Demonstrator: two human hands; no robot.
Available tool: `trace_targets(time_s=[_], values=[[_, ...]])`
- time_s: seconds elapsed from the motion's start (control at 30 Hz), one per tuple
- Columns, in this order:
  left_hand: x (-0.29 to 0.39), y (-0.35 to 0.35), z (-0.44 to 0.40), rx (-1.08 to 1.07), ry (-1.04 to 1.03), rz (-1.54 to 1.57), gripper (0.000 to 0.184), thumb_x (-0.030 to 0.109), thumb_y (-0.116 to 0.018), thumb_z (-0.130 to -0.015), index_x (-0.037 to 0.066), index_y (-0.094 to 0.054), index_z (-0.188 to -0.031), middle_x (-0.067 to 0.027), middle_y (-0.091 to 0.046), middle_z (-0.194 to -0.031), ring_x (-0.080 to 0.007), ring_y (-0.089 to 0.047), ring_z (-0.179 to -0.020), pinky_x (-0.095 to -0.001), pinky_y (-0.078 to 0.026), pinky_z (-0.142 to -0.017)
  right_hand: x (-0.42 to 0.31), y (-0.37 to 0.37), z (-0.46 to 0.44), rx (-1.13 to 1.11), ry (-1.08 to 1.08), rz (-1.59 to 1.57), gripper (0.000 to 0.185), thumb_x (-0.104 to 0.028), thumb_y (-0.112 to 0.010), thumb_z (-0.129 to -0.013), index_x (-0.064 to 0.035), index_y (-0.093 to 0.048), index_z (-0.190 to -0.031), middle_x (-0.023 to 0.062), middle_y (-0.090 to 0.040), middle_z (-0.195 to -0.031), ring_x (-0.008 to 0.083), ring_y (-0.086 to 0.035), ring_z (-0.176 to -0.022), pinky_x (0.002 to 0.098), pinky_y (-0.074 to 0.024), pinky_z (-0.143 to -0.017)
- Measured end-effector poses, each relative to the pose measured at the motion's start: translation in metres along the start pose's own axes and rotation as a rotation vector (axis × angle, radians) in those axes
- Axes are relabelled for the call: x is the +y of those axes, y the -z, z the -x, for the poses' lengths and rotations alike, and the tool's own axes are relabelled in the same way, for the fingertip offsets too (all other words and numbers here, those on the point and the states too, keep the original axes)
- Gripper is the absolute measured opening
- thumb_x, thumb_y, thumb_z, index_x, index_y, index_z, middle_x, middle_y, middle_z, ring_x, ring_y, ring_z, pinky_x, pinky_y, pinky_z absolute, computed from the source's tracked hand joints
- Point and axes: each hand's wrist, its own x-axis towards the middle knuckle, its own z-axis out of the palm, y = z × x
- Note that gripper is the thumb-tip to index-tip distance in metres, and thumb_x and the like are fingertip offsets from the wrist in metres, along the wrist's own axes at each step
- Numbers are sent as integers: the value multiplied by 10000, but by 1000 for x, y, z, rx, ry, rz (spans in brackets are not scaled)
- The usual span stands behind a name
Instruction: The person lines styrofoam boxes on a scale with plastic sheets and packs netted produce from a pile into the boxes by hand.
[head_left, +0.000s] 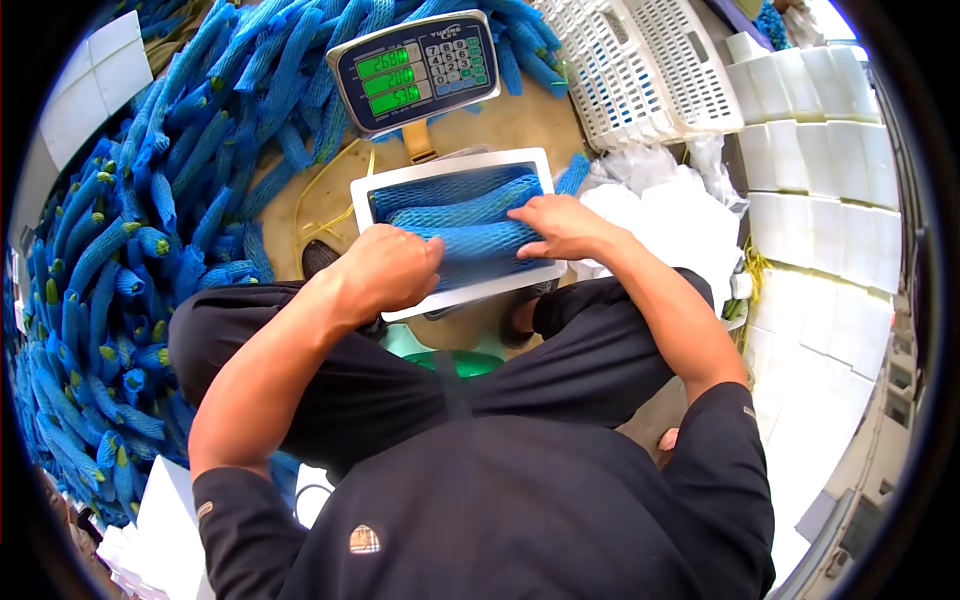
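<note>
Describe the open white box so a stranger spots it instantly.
Find the blue-netted pile at left. Right of it, below the green-lit display, the open white box sits under the left hand and right hand. Unlike the slotted basket, its rim frames netted bundles.

Person's seated, L knee [215, 315] & R knee [690, 290] bent, spread wide. L arm [290, 355] reaches fwd & inward, elbow bent; L hand [392, 265] back-up, fingers curled under approx. like a fist, tips hidden. R arm [670, 305] angles in from opp. side; R hand [562, 228] back-up, fingers slightly bent, thumb apart below idx. Hands well apart, R slightly further fwd. Forearms bare.
</note>
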Motion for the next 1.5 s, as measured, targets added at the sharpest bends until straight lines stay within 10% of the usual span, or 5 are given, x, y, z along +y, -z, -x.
trace_targets(time_s=[0.17, 0.67, 1.03, 1.23, 1.5], values=[[11, -10, -4, 32, -35, 47, 239, 232, -715, -914, 24, -599, -932, -167, -710, -768, -392, -716, -788, -499, -555, -707, -11, 62, 1, 406, 0, -67, 548, -323, -766, -913, -35, -624, -1357, 198, -695, -1247, 401, -643, -1170, 491, -513, -1008], [20, -35, -6, 39, -91, -52, 247, 258, -733, -895, 46, -605, -903, -122, -702, -749, -338, -720, -760, -459, -555, -695, 0, 89, 9, 204, -231, -232, 614, -384, -724, -953, -106, -565, -1477, 178, -669, -1363, 364, -654, -1215, 433, -522, -1027], [-39, -9, 6, -159, 352, -49, 423, 330, -747, -922, -8, -567, -1100, -280, -727, -903, -451, -724, -887, -534, -564, -770, 11, 44, 29, -162, -465, -444, 536, -365, -688, -1001, -15, -590, -1395, 131, -746, -914, 209, -714, -755, 381, -562, -708], [-46, -58, 2, -102, 253, 91, 663, 330, -776, -881, -92, -503, -1313, -303, -729, -1006, -455, -723, -949, -526, -576, -838, -12, -14, 21, -31, -477, -220, 672, -553, -604, -992, 61, -596, -1265, 279, -741, -1041, 430, -716, -1025, 487, -555, -886], [-57, -96, -2, -42, 142, -130, 1020, 409, -853, -767, -127, -388, -1500, -257, -677, -1066, -400, -709, -998, -449, -583, -873, -31, -17, 0, 11, -736, -297, 728, -588, -518, -1021, 70, -601, -1321, 277, -711, -1238, 431, -681, -1169, 503, -521, -1006]])
